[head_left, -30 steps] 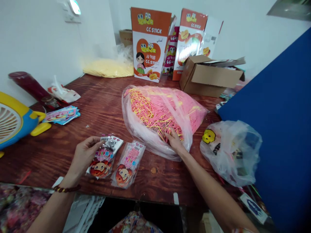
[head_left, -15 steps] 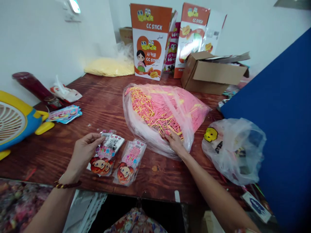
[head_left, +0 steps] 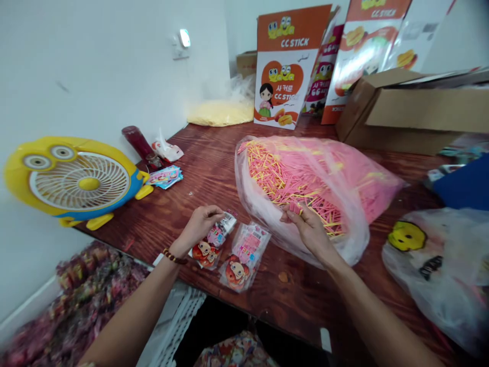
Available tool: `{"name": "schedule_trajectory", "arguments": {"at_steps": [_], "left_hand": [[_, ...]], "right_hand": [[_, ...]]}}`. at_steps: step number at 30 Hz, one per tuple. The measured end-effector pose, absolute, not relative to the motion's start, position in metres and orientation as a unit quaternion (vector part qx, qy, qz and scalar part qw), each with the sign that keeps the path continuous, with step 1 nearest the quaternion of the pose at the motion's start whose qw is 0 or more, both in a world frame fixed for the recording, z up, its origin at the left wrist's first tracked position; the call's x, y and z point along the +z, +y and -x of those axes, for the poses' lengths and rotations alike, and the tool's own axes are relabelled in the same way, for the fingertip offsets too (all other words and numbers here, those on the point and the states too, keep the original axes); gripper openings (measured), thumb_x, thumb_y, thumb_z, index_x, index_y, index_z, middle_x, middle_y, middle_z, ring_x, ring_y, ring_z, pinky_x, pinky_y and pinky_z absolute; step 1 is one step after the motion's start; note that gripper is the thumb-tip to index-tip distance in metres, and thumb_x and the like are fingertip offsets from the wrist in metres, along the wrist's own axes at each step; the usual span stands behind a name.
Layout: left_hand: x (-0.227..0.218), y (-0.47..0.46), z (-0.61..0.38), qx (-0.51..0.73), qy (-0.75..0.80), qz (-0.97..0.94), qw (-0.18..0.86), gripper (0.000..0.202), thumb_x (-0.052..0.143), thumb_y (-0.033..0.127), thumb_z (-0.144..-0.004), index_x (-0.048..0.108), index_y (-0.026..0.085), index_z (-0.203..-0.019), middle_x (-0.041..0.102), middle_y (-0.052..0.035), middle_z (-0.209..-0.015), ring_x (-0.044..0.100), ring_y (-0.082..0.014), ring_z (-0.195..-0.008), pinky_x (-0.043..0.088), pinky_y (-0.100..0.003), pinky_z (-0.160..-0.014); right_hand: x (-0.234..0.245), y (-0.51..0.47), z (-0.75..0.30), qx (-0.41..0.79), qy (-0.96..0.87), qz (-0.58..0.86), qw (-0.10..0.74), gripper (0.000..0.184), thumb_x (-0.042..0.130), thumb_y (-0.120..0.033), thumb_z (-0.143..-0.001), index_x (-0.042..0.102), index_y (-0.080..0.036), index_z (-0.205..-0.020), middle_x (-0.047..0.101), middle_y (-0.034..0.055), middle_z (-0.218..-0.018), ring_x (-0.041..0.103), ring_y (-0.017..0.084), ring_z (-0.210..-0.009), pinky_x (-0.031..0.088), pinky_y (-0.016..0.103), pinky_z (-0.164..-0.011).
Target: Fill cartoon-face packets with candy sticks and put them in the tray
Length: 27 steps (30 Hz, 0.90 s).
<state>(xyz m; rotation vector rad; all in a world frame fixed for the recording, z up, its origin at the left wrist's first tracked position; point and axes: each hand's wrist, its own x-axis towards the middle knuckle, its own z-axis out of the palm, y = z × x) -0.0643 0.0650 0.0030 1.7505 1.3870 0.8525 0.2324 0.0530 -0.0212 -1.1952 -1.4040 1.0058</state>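
Note:
My left hand [head_left: 198,224] pinches the top of a small clear printed packet [head_left: 212,243] lying on the dark wooden table [head_left: 198,168]. A second like packet [head_left: 244,255] lies just to its right, untouched. My right hand [head_left: 309,227] is at the mouth of a big clear plastic bag [head_left: 313,188] full of thin pink and yellow sticks, fingers pinched on a small bunch of pink sticks [head_left: 295,208].
A yellow cartoon desk fan [head_left: 76,178] stands at the left edge. Orange "CC STICK" cartons [head_left: 286,66] and a brown cardboard box [head_left: 405,112] line the back. A crumpled clear bag [head_left: 435,265] lies at right; a loose stack of packets [head_left: 165,176] near the wall.
The view has swung left, bringing the fan fully in. My right hand has lifted a pinch of pink sticks out of the heap. My left hand stays on the packet.

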Motion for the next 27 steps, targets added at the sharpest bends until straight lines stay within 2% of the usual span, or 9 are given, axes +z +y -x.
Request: {"name": "schedule_trajectory", "arguments": {"at_steps": [3, 9, 14, 17, 23, 27], "left_hand": [[0.013, 0.058, 0.056, 0.320, 0.515, -0.678, 0.415, 0.025, 0.065, 0.038, -0.079, 0.069, 0.015, -0.072, 0.066, -0.0004, -0.065, 0.052, -0.0113, -0.058, 0.039, -0.022, -0.056], [0.024, 0.048, 0.038, 0.294, 0.482, -0.682, 0.466, 0.023, 0.063, 0.036, -0.082, 0.069, 0.015, -0.075, 0.065, -0.0007, -0.067, 0.053, -0.0116, -0.061, 0.040, -0.022, -0.058], [0.016, 0.042, 0.026, 0.294, 0.457, -0.693, 0.473, 0.032, 0.057, 0.038, -0.086, 0.059, 0.016, -0.063, 0.051, 0.0022, -0.056, 0.042, -0.0095, -0.053, 0.034, -0.021, -0.051], [0.015, 0.037, 0.018, 0.315, 0.447, -0.691, 0.473, 0.033, 0.056, 0.040, -0.088, 0.058, 0.017, -0.065, 0.050, 0.0023, -0.058, 0.042, -0.0100, -0.055, 0.033, -0.022, -0.052], [0.023, 0.028, 0.003, 0.356, 0.425, -0.700, 0.450, 0.030, 0.054, 0.036, -0.091, 0.057, 0.018, -0.068, 0.054, 0.0012, -0.064, 0.047, -0.0115, -0.061, 0.038, -0.023, -0.060], [0.022, 0.025, -0.008, 0.364, 0.416, -0.696, 0.458, 0.029, 0.053, 0.037, -0.093, 0.058, 0.018, -0.071, 0.056, 0.0004, -0.067, 0.049, -0.0124, -0.064, 0.039, -0.023, -0.062]], "right_hand": [[-0.003, 0.051, -0.204, 0.418, -0.638, 0.446, 0.468, 0.022, 0.053, -0.043, -0.091, 0.061, -0.023, -0.091, 0.066, 0.0024, -0.085, 0.059, 0.018, -0.080, 0.045, 0.031, -0.073], [0.018, 0.055, -0.161, 0.336, -0.777, 0.372, 0.382, 0.018, 0.046, -0.034, -0.095, 0.052, -0.023, -0.082, 0.058, 0.0010, -0.080, 0.052, 0.016, -0.075, 0.039, 0.028, -0.070], [0.017, 0.054, -0.172, 0.338, -0.783, 0.416, 0.316, 0.015, 0.046, -0.031, -0.093, 0.048, -0.023, -0.080, 0.056, -0.0014, -0.073, 0.049, 0.015, -0.065, 0.035, 0.027, -0.062], [0.021, 0.052, -0.185, 0.381, -0.726, 0.428, 0.380, 0.017, 0.052, -0.033, -0.093, 0.049, -0.023, -0.079, 0.057, -0.0032, -0.069, 0.051, 0.014, -0.063, 0.038, 0.026, -0.062], [0.042, 0.043, -0.191, 0.503, -0.471, 0.339, 0.641, 0.010, 0.053, -0.032, -0.093, 0.055, -0.024, -0.098, 0.063, -0.0033, -0.073, 0.064, 0.015, -0.070, 0.052, 0.032, -0.075], [0.053, 0.034, -0.178, 0.525, -0.407, 0.291, 0.688, 0.011, 0.054, -0.035, -0.092, 0.051, -0.027, -0.098, 0.064, -0.0035, -0.076, 0.069, 0.017, -0.081, 0.056, 0.039, -0.084]]}}
